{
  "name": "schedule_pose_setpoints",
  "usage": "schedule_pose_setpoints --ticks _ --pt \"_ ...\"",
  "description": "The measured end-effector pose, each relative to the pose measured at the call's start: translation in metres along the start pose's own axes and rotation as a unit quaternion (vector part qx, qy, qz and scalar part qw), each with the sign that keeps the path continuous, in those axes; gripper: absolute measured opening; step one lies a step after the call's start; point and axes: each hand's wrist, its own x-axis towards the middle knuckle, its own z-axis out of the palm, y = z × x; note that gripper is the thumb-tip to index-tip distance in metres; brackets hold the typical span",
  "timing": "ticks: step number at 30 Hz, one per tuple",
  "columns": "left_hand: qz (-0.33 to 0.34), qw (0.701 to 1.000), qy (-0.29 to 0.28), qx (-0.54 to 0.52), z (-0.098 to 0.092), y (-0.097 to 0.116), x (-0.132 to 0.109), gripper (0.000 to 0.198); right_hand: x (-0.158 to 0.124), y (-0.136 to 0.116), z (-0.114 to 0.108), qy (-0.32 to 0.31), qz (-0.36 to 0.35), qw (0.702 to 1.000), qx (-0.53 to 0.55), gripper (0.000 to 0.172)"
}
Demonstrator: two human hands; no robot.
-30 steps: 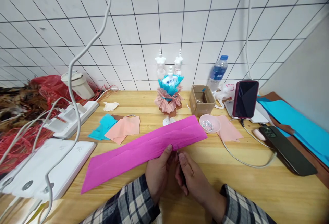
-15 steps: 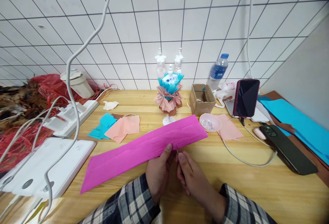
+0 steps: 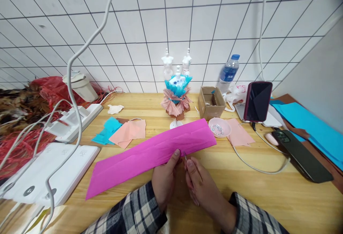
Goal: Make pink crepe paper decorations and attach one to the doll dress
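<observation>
A long strip of magenta paper [image 3: 144, 159], crepe-like, slants across the middle of the table. My left hand [image 3: 166, 182] grips its lower edge, thumb on top and fingers hidden beneath. Close by on the right, my right hand [image 3: 199, 182] is closed around a thin metal tool [image 3: 185, 156]. Its narrow tip touches or overlaps the paper's lower edge; its kind is hard to make out. Behind the strip stands a small dress form [image 3: 178, 82] wearing a frilled blue, pink and brown paper dress.
Beads lie in a pink bowl [image 3: 219, 127], near a cardboard box [image 3: 211, 103]. Two phones, a dark one [image 3: 301, 157] and a propped one [image 3: 257, 101], are on the right. Peach paper [image 3: 131, 132] lies left; a white cable [image 3: 76, 116] hangs before a power strip [image 3: 87, 121].
My right hand and the metal tool have shifted very slightly, with a little more of the tool showing. The paper's left end sits slightly higher and further right.
</observation>
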Motion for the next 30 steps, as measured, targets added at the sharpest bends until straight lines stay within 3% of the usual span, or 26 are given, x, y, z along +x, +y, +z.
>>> schedule_pose_setpoints --ticks 5,10,14,22,27,30 --pt "-0.024 1.0 0.003 -0.004 0.0 0.001 -0.001 0.031 -0.002 0.001 0.001 -0.006 0.019 0.999 0.044 0.044" --pt "-0.078 0.991 0.002 -0.105 0.008 0.006 -0.003 0.027 -0.001 0.003 0.0 -0.009 0.0 0.999 0.042 0.041" --pt "-0.085 0.987 0.002 -0.134 0.011 0.009 -0.003 0.028 -0.001 0.0 -0.001 -0.019 0.0 0.999 0.034 0.045" --pt "-0.042 0.994 -0.004 -0.101 0.01 0.012 -0.004 0.024 -0.004 -0.005 -0.001 -0.054 0.01 0.998 0.015 0.05" --pt "-0.052 0.996 -0.058 -0.051 0.009 0.013 -0.006 0.029 -0.005 -0.004 -0.002 -0.054 -0.006 0.999 0.009 0.049" --pt "-0.042 0.996 -0.061 -0.04 0.007 0.01 -0.006 0.026 -0.006 -0.005 -0.002 -0.046 -0.009 0.999 0.002 0.049"
